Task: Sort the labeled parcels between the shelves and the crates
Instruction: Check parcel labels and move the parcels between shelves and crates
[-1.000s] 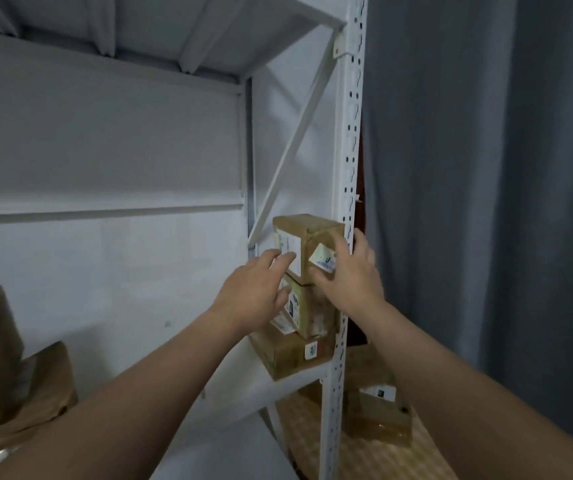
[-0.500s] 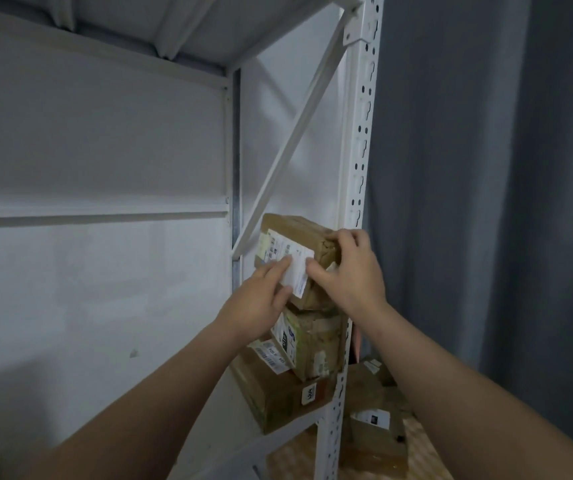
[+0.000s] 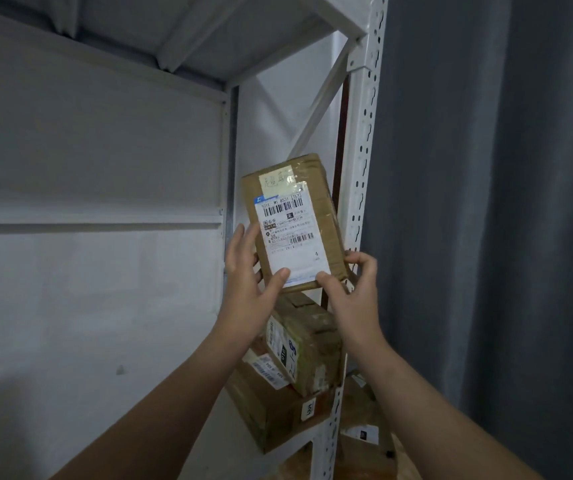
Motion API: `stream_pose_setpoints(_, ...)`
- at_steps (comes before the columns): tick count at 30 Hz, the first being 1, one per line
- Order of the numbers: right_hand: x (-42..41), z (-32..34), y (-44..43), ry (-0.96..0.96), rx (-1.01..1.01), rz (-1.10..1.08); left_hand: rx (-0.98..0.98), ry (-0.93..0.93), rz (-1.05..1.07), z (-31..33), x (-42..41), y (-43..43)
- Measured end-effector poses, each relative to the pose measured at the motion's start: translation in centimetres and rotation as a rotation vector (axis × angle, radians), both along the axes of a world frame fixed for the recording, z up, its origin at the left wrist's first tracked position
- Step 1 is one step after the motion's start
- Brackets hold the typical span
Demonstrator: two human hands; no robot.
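Left hand (image 3: 243,296) grasps the parcel (image 3: 295,216) at its 7 o'clock corner, right hand (image 3: 354,292) at 5 o'clock; held low, it may tip out.

The left hand (image 3: 247,289), right hand (image 3: 354,296) and both forearms (image 3: 174,393) are bare.

shelf bay (image 3: 98,306) open left, upright (image 3: 361,188) right

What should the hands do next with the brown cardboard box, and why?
Probably draw the brown cardboard parcel toward the body, clear of the white metal shelf post. The left hand and right hand grip its lower corners, its white label faces the camera, and it is tilted above a taped cardboard box.
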State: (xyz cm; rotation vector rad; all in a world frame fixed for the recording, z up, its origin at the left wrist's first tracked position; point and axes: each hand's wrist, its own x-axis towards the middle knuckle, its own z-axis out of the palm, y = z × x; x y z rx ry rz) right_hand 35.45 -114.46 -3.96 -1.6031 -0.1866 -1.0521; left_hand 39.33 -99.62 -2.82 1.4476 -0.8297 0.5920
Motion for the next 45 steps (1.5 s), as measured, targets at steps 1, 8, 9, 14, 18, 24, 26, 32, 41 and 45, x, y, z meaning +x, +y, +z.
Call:
stream_pose_setpoints(1,-0.1,0.0,0.1,0.006,-0.043,-0.023,-0.032,0.037,-0.042,0.1,-0.1,0.2)
stream_pose_setpoints(8,-0.3,0.4,1.3,0.007,-0.105,-0.064,-0.027,0.052,-0.137,0.5,-0.9,0.7)
stream_pose_setpoints(9,-0.3,0.4,1.4,-0.005,-0.105,-0.075,-0.032,0.061,-0.136,0.4,-0.9,0.8)
stream_pose_setpoints(14,-0.3,0.5,1.8,-0.006,-0.099,-0.042,-0.041,0.073,-0.121,-0.1,-0.7,0.9)
stream_pose_setpoints(18,-0.3,0.4,2.1,-0.011,-0.106,-0.062,-0.053,0.084,-0.129,-0.3,-0.5,1.0)
stream_pose_setpoints(24,-0.5,0.4,2.3,-0.007,-0.107,-0.068,-0.044,0.091,-0.124,-0.5,-0.6,1.0)
stream_pose_setpoints(26,-0.7,0.4,2.3,-0.007,-0.103,-0.058,-0.055,0.09,-0.126,-0.6,-0.8,1.1)
stream_pose_setpoints(32,-1.8,-0.5,2.9,-0.023,-0.03,0.112,-0.106,0.172,-0.231,-0.6,-2.1,1.9)
stream_pose_setpoints(41,-3.8,-3.0,4.3,-0.042,-0.035,0.193,-0.232,0.255,-0.106,-4.1,-4.8,3.6)
stream_pose_setpoints(45,-5.8,-4.7,5.9,-0.01,0.015,0.194,-0.248,0.29,-0.092,-5.7,-7.0,4.8)
